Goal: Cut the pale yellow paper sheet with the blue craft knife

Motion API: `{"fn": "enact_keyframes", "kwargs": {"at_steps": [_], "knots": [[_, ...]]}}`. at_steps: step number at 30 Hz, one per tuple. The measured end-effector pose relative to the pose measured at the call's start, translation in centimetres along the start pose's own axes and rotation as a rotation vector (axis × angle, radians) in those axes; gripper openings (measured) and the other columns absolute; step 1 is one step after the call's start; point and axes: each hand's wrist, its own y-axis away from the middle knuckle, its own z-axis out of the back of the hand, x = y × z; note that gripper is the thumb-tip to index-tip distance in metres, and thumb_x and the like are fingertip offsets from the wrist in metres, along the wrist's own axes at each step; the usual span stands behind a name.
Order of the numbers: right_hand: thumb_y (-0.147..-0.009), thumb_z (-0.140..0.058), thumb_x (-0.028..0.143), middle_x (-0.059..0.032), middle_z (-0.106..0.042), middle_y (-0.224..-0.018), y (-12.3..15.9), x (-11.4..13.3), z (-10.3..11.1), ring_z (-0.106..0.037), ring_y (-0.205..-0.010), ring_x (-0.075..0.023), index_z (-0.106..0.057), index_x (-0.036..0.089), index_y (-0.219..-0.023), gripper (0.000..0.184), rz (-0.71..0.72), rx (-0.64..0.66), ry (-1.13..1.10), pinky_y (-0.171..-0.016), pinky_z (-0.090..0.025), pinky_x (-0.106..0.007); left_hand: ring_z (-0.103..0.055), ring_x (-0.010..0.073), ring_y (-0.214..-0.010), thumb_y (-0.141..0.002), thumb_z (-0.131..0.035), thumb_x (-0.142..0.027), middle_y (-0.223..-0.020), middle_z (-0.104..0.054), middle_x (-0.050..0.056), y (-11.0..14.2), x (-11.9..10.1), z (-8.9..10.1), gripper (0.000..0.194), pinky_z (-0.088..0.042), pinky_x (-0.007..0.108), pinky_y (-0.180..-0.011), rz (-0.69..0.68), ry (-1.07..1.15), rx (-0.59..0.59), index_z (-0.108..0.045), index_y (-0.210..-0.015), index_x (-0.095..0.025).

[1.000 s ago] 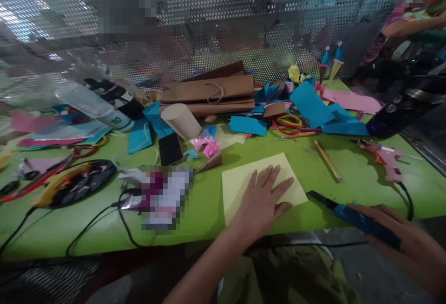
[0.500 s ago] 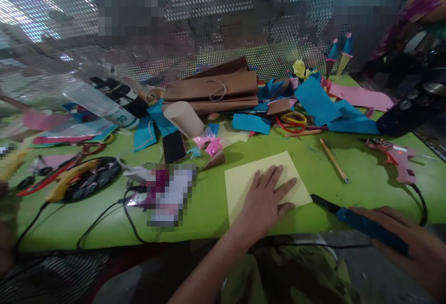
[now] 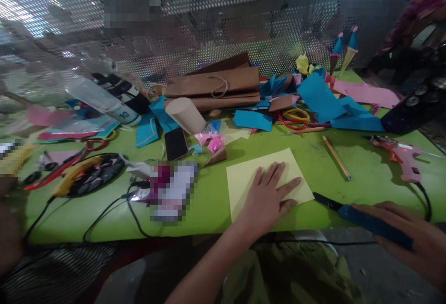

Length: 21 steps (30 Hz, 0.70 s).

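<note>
Far L of the yellow sheet (image 3: 240, 188), on the smooth, slightly shiny green tabletop (image 3: 205, 216), lies a yellow-&-black corded tool (image 3: 88, 176), its black part a flat oval. Behind that, well L of sheet, a see-through plastic bottle (image 3: 102, 102) leans over, rounded, glossy. Nearer, L of & slightly behind sheet: flat dark phone (image 3: 176, 144), rounded rectangle. Next, behind-L of sheet, an off-white tube (image 3: 186, 115), plain cylinder, tilted, matte. Farther behind sheet, stiff brown paper (image 3: 212, 86), folded in layers, w/ a thin loop of cord on it.

Sheet itself: thin, flat, straight-edged, corner pointing away, near table's front edge. L hand (image 3: 266, 197) lies flat on it, palm down, fingers extended, thumb out to the R.

Behind-R of sheet, matte blue paper (image 3: 318, 97), bent strips overlapping. R of sheet, a slim wooden pencil (image 3: 337, 158), set slantwise. Just R of sheet's R corner: blue tool (image 3: 371, 225), long handle, narrow dark front end; can't tell if tip touches sheet. R hand (image 3: 413, 236) is wrapped round its handle. Well R of sheet, pink glue gun (image 3: 406, 158), hard plastic, on its side, black cord.
</note>
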Motion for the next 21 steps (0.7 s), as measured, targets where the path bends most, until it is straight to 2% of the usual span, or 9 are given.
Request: {"fn": "enact_keyframes", "kwargs": {"at_steps": [6, 10, 16, 21], "knots": [[-0.095, -0.057, 0.042, -0.0062, -0.067, -0.133, -0.3, 0.5, -0.3, -0.073, -0.11, -0.0287, -0.055, 0.047, -0.148, 0.054, 0.024, 0.031, 0.007, -0.088, -0.061, -0.04, -0.023, 0.0317, -0.16, -0.106, -0.042, -0.057, -0.173, -0.025, 0.008, 0.0, 0.0, 0.0, 0.056, -0.03, 0.062, -0.124, 0.001, 0.01, -0.008, -0.036, -0.16, -0.044], [-0.094, -0.057, 0.044, -0.0081, -0.068, -0.131, -0.5, 0.9, -0.3, -0.074, -0.107, -0.0302, -0.057, 0.045, -0.148, 0.053, 0.032, 0.006, 0.014, -0.086, -0.062, -0.042, -0.023, 0.032, -0.16, -0.106, -0.042, -0.057, -0.174, -0.025, 0.008, 0.1, 0.0, -0.1, 0.056, -0.029, 0.062, -0.124, -0.004, 0.013, -0.013, -0.036, -0.16, -0.044], [-0.093, -0.059, 0.036, -0.0087, -0.071, -0.128, -1.8, 3.1, -0.1, -0.076, -0.104, -0.0289, -0.061, 0.043, -0.145, 0.053, 0.121, 0.039, 0.016, -0.081, -0.063, -0.037, -0.024, 0.0319, -0.16, -0.106, -0.041, -0.057, -0.173, -0.026, 0.008, 0.1, 0.0, -0.2, 0.055, -0.029, 0.061, -0.124, -0.004, 0.008, -0.028, -0.037, -0.16, -0.044], [-0.092, -0.059, 0.035, -0.0078, -0.072, -0.128, -1.3, 3.0, -1.0, -0.076, -0.104, -0.0294, -0.06, 0.044, -0.146, 0.055, 0.128, -0.008, 0.038, -0.08, -0.064, -0.037, -0.024, 0.0316, -0.16, -0.106, -0.042, -0.058, -0.173, -0.027, 0.008, 0.2, 0.0, -0.2, 0.056, -0.029, 0.061, -0.124, -0.005, 0.017, -0.036, -0.038, -0.159, -0.044]]}}
